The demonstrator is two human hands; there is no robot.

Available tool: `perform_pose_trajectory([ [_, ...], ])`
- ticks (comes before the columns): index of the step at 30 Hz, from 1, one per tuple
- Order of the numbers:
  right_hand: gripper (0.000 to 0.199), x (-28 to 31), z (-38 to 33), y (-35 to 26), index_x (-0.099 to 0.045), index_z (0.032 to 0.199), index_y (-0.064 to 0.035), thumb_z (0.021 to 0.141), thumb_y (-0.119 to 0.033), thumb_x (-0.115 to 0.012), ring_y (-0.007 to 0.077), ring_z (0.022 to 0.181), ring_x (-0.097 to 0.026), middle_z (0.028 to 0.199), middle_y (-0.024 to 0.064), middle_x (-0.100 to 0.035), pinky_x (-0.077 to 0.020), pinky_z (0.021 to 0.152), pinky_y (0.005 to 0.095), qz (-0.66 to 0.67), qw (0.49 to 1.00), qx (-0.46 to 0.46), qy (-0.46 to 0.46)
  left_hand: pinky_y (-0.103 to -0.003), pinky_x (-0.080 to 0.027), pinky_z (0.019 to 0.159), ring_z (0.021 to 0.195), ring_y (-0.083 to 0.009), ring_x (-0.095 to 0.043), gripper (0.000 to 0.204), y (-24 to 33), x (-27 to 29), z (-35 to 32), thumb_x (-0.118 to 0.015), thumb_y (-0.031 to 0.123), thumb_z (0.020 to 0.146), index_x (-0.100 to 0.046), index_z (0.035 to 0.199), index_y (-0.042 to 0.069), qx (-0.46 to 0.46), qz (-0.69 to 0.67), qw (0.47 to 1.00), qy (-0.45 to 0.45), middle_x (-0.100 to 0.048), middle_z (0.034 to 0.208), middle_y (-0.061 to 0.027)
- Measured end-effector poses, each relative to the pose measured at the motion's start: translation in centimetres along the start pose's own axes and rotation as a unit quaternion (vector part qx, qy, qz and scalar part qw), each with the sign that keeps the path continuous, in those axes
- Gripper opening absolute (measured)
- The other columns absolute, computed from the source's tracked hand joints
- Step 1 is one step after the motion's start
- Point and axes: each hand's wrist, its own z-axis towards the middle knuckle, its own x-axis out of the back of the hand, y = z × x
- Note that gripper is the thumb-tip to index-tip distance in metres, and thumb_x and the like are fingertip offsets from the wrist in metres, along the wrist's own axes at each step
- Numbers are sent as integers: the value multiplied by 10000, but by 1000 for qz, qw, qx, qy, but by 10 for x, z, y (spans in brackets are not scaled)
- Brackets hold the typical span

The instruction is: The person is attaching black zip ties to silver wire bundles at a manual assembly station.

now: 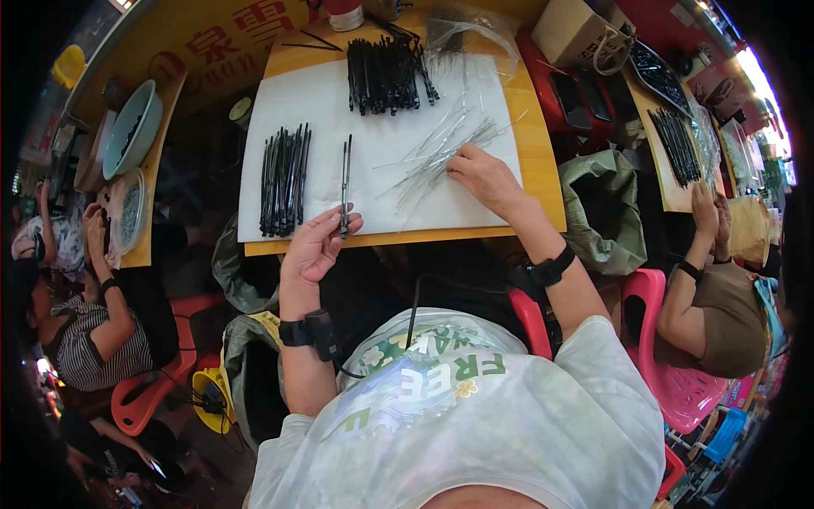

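Observation:
My left hand [315, 242], at the front edge of the white sheet [331, 93], grips the lower end of a slim black rod [346, 174] between thumb and fingers; the rod points away from me. To its left lies a row of similar black rods [285, 182], side by side. A thicker bundle of black rods [386, 76] rests at the far middle of the sheet. On the right, my right hand [485, 176] pinches at the edge of a loose, crisscrossed heap of thin silvery wires [437, 161]; how many wires are in its fingers is too small to tell.
A clear plastic bag [479, 34] and a red-and-white tub [344, 13] stand at the table's far side. Open sacks [600, 208] flank the table. Co-workers sit at side tables, one with black rods [676, 144], another near a pale green basin [131, 127].

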Motion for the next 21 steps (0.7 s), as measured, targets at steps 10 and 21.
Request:
perform_pose_trajectory([
  [10, 126, 4, 8, 3, -558, 902, -66, 800, -109, -618, 262, 865, -584, 968, 71, -555, -504, 718, 333, -1, 990, 134, -35, -112, -469, 467, 757, -127, -646, 183, -4, 11, 2, -579, 46, 872, -561, 1053, 23, 23, -73, 995, -71, -623, 872, -77],
  [21, 124, 7, 11, -3, -536, 902, -56, 812, -102, -607, 290, 847, -577, 945, 82, -548, -492, 707, 350, -6, 988, 140, -65, -223, -531, 634, 865, -193, -651, 160, 6, -22, -23, -560, -7, 838, -571, 982, 62, -75, 119, 990, -17, -618, 895, -39],
])
